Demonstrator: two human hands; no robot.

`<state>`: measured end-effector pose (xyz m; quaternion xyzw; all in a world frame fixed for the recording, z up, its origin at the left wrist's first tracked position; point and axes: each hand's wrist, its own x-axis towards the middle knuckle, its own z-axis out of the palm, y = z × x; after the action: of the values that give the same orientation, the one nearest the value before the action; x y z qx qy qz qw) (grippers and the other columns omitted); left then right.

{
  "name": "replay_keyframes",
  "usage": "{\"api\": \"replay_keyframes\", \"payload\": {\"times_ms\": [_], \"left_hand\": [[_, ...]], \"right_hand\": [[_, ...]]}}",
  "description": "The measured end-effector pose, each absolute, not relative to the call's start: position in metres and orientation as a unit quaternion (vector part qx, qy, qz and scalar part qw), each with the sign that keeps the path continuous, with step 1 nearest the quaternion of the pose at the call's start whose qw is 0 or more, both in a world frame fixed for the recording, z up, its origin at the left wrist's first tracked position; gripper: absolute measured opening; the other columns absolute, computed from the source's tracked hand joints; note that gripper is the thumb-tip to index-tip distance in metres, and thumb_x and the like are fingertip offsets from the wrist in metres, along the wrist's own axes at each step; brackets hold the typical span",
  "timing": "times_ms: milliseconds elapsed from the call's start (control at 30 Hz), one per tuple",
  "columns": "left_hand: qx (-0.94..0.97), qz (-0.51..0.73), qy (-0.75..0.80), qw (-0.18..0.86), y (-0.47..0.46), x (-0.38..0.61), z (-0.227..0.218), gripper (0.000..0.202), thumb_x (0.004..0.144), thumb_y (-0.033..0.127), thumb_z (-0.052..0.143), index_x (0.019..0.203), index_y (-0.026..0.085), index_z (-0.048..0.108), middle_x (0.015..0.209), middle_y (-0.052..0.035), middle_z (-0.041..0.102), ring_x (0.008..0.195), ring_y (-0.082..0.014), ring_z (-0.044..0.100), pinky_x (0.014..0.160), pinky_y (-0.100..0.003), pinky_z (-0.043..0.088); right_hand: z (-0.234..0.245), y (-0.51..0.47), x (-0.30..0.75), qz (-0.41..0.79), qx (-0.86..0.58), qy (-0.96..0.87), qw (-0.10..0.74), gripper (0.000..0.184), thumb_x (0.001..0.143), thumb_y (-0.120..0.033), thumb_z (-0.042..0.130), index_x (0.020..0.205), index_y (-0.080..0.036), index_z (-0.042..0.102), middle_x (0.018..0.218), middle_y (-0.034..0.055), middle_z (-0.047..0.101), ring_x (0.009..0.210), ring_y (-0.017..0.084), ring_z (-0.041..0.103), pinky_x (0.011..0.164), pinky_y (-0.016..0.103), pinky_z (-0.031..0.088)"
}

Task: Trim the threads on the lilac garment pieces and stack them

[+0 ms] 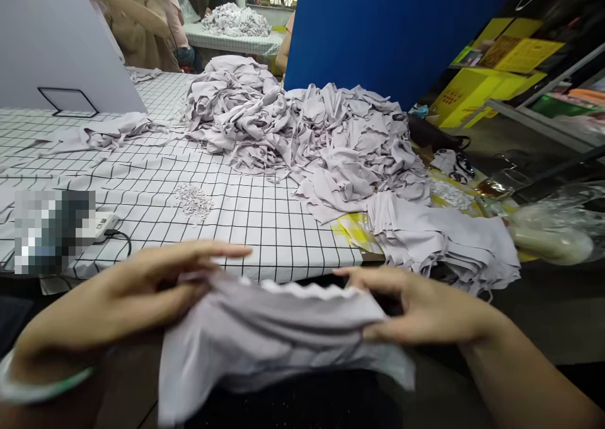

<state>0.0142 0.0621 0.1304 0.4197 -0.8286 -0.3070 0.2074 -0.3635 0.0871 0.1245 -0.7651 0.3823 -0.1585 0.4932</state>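
I hold a pale lilac-grey fabric piece with a white zigzag edge just in front of the table's near edge. My left hand grips its left end, thumb under and fingers stretched over the top. My right hand pinches its right end. A green bangle sits on my left wrist. A neat stack of similar fabric pieces lies beyond my right hand.
A big heap of the same fabric covers the black-grid white tablecloth. A small pile of white bits lies mid-table. A blue board stands behind. A white power strip sits left. Other people work at the far tables.
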Motion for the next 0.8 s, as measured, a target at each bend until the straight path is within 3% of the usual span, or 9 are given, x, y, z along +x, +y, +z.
{"api": "replay_keyframes", "payload": {"times_ms": [67,133,233,333,533,633,667,733,800], "left_hand": [[0.391,-0.438,-0.792,0.169,0.004,0.004,0.128,0.048,0.092,0.037,0.051,0.14,0.03,0.054,0.092,-0.0062,0.074,0.075,-0.0191,0.068,0.059,-0.029,0.057],[0.389,-0.472,-0.774,0.16,-0.044,-0.006,0.113,0.056,0.091,0.036,0.049,0.146,0.023,0.046,0.098,-0.0097,0.074,0.076,-0.0198,0.068,0.06,-0.03,0.057],[0.48,-0.357,-0.777,0.198,-0.081,-0.021,0.074,0.056,0.089,0.034,0.051,0.142,0.017,0.049,0.122,-0.0147,0.067,0.099,-0.0239,0.067,0.08,-0.038,0.059],[0.556,-0.177,-0.776,0.239,-0.072,-0.029,0.03,0.054,0.089,0.034,0.055,0.14,0.017,0.049,0.138,-0.0171,0.057,0.128,-0.0311,0.052,0.106,-0.053,0.044],[0.512,-0.087,-0.84,0.158,-0.012,-0.021,-0.011,0.052,0.087,0.043,0.064,0.133,0.021,0.052,0.148,-0.0175,0.048,0.138,-0.0394,0.04,0.112,-0.067,0.029],[0.495,-0.065,-0.85,0.17,-0.014,-0.025,-0.001,0.03,0.092,0.036,0.058,0.117,0.019,0.06,0.142,-0.0184,0.054,0.133,-0.0393,0.046,0.111,-0.072,0.025],[0.479,-0.067,-0.853,0.196,-0.018,-0.033,0.004,0.025,0.094,0.032,0.055,0.114,0.018,0.06,0.139,-0.0187,0.056,0.132,-0.0375,0.049,0.111,-0.07,0.028],[0.411,-0.11,-0.867,0.259,-0.025,-0.06,0.01,0.022,0.096,0.025,0.051,0.114,0.018,0.06,0.136,-0.0184,0.057,0.129,-0.0314,0.052,0.109,-0.061,0.04],[0.314,-0.193,-0.878,0.306,-0.027,-0.096,0.01,0.023,0.096,0.019,0.049,0.117,0.016,0.058,0.131,-0.0174,0.06,0.124,-0.0251,0.057,0.102,-0.049,0.051]], "right_hand": [[0.112,0.054,-0.377,-0.175,-0.704,0.447,0.523,0.025,0.082,-0.034,0.072,0.102,-0.02,0.063,0.089,0.0032,0.068,0.077,0.017,0.067,0.064,0.026,0.055],[0.094,0.015,-0.385,-0.204,-0.673,0.491,0.515,0.037,0.081,-0.038,0.072,0.11,-0.02,0.061,0.092,0.0035,0.067,0.077,0.016,0.066,0.061,0.025,0.053],[0.062,-0.032,-0.388,-0.266,-0.653,0.587,0.398,0.046,0.076,-0.034,0.072,0.118,-0.019,0.059,0.098,0.0053,0.065,0.085,0.019,0.064,0.071,0.032,0.054],[0.03,-0.036,-0.388,-0.294,-0.635,0.683,0.209,0.036,0.078,-0.028,0.065,0.112,-0.019,0.06,0.1,0.0077,0.063,0.089,0.023,0.063,0.081,0.04,0.053],[0.004,0.026,-0.377,-0.268,-0.74,0.607,0.105,0.021,0.083,-0.029,0.062,0.103,-0.022,0.059,0.1,0.0084,0.064,0.096,0.027,0.062,0.086,0.042,0.051],[0.002,0.05,-0.372,-0.306,-0.674,0.661,0.128,0.011,0.086,-0.032,0.058,0.085,-0.022,0.06,0.084,0.0061,0.065,0.082,0.025,0.063,0.077,0.04,0.053],[-0.001,0.06,-0.37,-0.316,-0.633,0.685,0.174,0.018,0.088,-0.036,0.056,0.078,-0.022,0.059,0.075,0.0045,0.064,0.073,0.023,0.063,0.07,0.037,0.053],[-0.014,0.082,-0.364,-0.309,-0.559,0.704,0.309,0.031,0.092,-0.043,0.053,0.072,-0.021,0.059,0.065,0.003,0.064,0.062,0.02,0.063,0.06,0.033,0.053],[-0.034,0.101,-0.352,-0.296,-0.519,0.68,0.425,0.032,0.089,-0.049,0.057,0.083,-0.019,0.067,0.079,0.0065,0.072,0.074,0.022,0.069,0.065,0.033,0.056]]}}
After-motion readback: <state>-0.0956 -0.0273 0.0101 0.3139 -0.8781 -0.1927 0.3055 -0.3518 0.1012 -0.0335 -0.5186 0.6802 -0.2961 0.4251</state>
